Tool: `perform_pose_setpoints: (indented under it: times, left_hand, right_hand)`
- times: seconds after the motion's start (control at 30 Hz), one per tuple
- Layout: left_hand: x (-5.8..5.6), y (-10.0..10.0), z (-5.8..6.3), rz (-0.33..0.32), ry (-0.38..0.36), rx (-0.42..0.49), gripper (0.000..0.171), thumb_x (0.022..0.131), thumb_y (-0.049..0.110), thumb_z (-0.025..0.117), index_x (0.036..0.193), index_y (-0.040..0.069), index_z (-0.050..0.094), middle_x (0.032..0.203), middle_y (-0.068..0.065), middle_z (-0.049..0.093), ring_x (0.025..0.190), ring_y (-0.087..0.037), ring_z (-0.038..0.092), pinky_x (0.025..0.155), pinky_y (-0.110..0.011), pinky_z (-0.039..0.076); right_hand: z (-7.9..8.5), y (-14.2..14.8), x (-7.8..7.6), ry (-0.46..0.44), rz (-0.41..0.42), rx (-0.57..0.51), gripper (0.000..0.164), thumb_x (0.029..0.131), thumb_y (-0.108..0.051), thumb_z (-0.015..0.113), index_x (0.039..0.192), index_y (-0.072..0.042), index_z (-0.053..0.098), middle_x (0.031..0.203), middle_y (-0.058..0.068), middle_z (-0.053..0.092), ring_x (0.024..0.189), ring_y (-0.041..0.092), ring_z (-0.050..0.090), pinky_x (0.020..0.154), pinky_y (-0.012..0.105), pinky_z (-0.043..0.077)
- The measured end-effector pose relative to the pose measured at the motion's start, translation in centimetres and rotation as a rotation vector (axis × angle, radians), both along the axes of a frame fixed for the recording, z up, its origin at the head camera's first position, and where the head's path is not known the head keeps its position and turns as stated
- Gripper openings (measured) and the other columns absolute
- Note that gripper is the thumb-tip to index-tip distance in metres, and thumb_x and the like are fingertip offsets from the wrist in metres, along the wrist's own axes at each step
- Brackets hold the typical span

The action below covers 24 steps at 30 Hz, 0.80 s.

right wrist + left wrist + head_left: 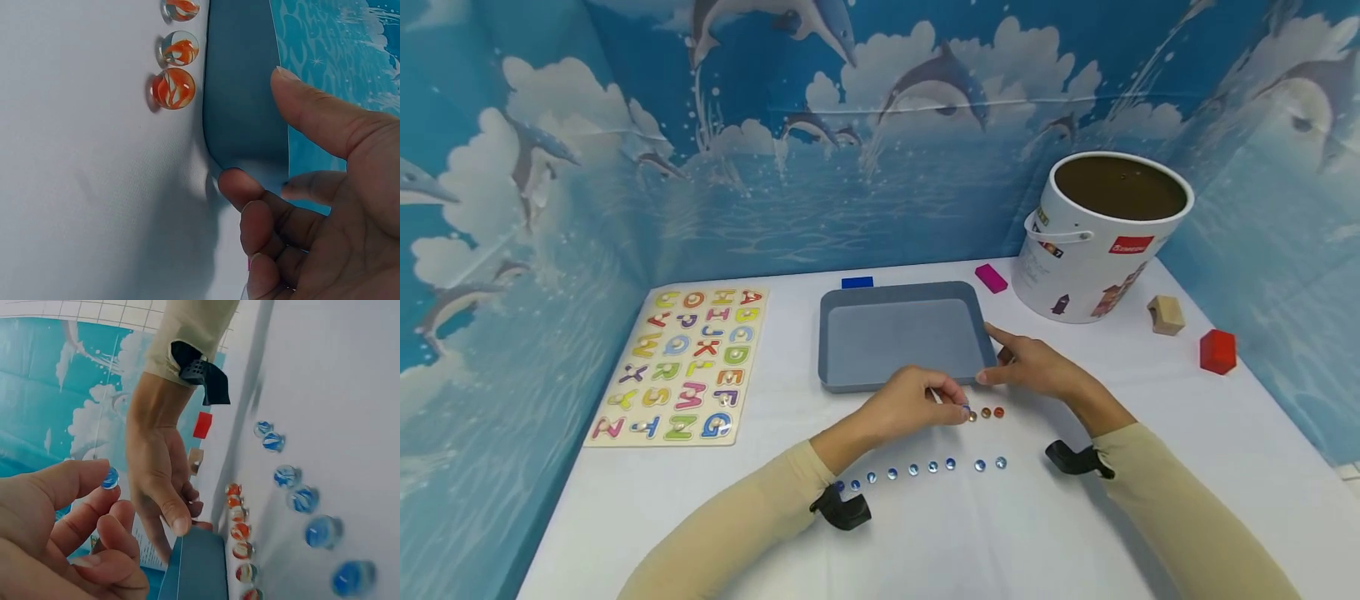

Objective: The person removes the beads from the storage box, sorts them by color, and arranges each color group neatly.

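Note:
My left hand (913,398) pinches a blue swirled marble (110,479) between thumb and finger, raised near the grey tray's front right corner. My right hand (1033,364) rests against that corner of the tray (850,387). In the right wrist view its thumb lies at the rim, while the other fingers are loosely bent by the end wall. Several orange swirled marbles (174,88) line up along the tray's front side, and my left hand hides part of that row in the head view. Nearer to me runs a row of blue marbles (913,470).
A wooden alphabet board (673,367) lies at left. Behind the tray are a blue block (857,282) and a magenta block (991,278). A white bucket (1078,267) stands back right, with a wooden arch block (1166,316) and a red block (1217,352) beyond it.

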<state>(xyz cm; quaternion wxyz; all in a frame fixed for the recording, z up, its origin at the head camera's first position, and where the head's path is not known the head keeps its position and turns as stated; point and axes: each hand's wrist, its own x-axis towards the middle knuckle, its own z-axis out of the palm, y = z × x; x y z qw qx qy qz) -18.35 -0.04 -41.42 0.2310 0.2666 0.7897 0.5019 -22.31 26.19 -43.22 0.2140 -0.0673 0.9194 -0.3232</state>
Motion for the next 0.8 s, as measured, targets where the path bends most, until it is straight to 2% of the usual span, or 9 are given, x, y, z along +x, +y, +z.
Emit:
perform_pose_setpoints:
  times: [0.2, 0.33, 0.43, 0.57, 0.7, 0.8]
  left_hand:
    - [0.8, -3.8, -0.6, 0.073, -0.045, -0.017, 0.008, 0.092, 0.029, 0.076, 0.097, 0.023, 0.078, 0.090, 0.004, 0.066, 0.082, -0.020, 0.055, 0.070, -0.028, 0.044]
    - [0.9, -3.9, -0.9, 0.076, -0.041, -0.012, 0.007, 0.091, 0.028, 0.077, 0.097, 0.023, 0.078, 0.088, 0.005, 0.066, 0.079, -0.017, 0.055, 0.069, -0.027, 0.044]
    - [1.2, -2.2, -1.4, 0.023, -0.001, -0.024, 0.008, 0.091, 0.027, 0.077, 0.098, 0.021, 0.078, 0.086, 0.009, 0.068, 0.078, -0.011, 0.056, 0.069, -0.023, 0.046]
    - [1.7, 1.5, -2.2, -0.034, 0.081, -0.069, 0.007, 0.090, 0.023, 0.078, 0.096, 0.020, 0.078, 0.083, 0.014, 0.066, 0.077, -0.002, 0.056, 0.069, -0.019, 0.047]
    - [2.2, 5.1, -3.0, -0.072, 0.170, -0.153, 0.003, 0.088, 0.021, 0.079, 0.089, 0.022, 0.077, 0.074, 0.017, 0.062, 0.071, 0.003, 0.053, 0.066, -0.015, 0.043]
    - [2.6, 7.1, -3.5, -0.101, 0.257, -0.237, 0.004, 0.087, 0.022, 0.079, 0.084, 0.024, 0.076, 0.070, 0.019, 0.059, 0.070, 0.006, 0.051, 0.065, -0.013, 0.041]
  right_hand:
    - [0.1, -0.1, 0.0, 0.006, -0.010, 0.029, 0.102, 0.090, -0.044, 0.076, 0.164, -0.008, 0.016, 0.104, 0.015, 0.059, 0.097, 0.029, 0.057, 0.078, 0.038, 0.047]
    - [0.3, 0.1, 0.1, 0.004, -0.017, 0.044, 0.102, 0.090, -0.044, 0.076, 0.164, -0.009, 0.016, 0.104, 0.016, 0.059, 0.097, 0.030, 0.056, 0.079, 0.038, 0.048]
    - [0.4, 0.0, 0.1, 0.002, -0.012, 0.035, 0.101, 0.091, -0.044, 0.076, 0.164, -0.008, 0.016, 0.105, 0.016, 0.059, 0.097, 0.031, 0.056, 0.079, 0.039, 0.048]
    - [0.2, 0.0, 0.1, 0.011, 0.006, 0.015, 0.100, 0.091, -0.044, 0.075, 0.164, -0.008, 0.016, 0.103, 0.016, 0.059, 0.096, 0.029, 0.056, 0.078, 0.038, 0.046]
    - [-0.1, 0.1, 0.0, 0.034, 0.028, 0.002, 0.099, 0.092, -0.043, 0.075, 0.163, -0.005, 0.017, 0.101, 0.014, 0.059, 0.093, 0.027, 0.055, 0.076, 0.037, 0.045]
    - [-0.1, 0.2, 0.0, 0.045, 0.042, -0.003, 0.099, 0.092, -0.042, 0.075, 0.162, -0.003, 0.018, 0.100, 0.014, 0.059, 0.091, 0.026, 0.055, 0.074, 0.036, 0.045]
